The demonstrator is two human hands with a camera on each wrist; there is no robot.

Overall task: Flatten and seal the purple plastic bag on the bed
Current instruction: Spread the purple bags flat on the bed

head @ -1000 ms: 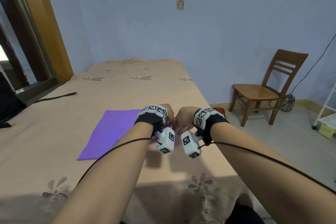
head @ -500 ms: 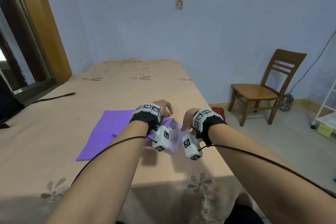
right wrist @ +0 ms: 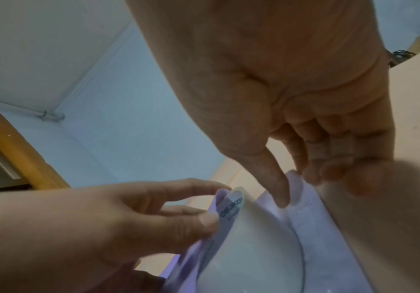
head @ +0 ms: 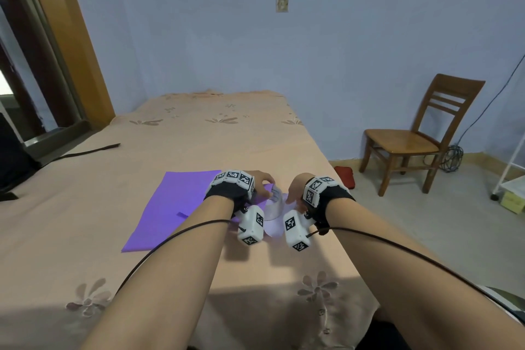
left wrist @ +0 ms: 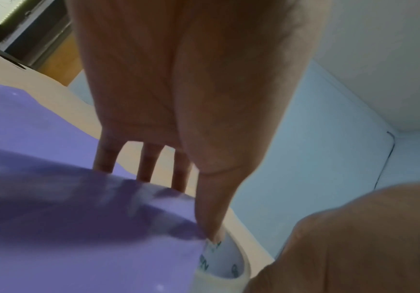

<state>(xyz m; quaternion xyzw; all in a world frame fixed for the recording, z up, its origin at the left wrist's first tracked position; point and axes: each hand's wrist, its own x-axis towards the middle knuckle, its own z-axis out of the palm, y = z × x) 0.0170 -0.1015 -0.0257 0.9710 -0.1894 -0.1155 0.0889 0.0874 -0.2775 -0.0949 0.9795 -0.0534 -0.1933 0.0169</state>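
Observation:
The purple plastic bag lies flat on the bed, with both hands at its right end. My left hand pinches the bag's raised flap, thumb in front and fingers behind, as the left wrist view shows at the flap. A white printed liner strip curls up from that flap; it also shows as the strip in the right wrist view. My right hand pinches the pale end edge of the bag between thumb and curled fingers, close beside the left hand.
The bed's right edge runs just past my right hand. A wooden chair and a red item are on the floor to the right. A black strap lies on the bed at far left. A white rack stands at the right border.
The hands, held together a second ago, have drawn slightly apart. The left hand has lifted the flap, and the white strip now curls up between the hands.

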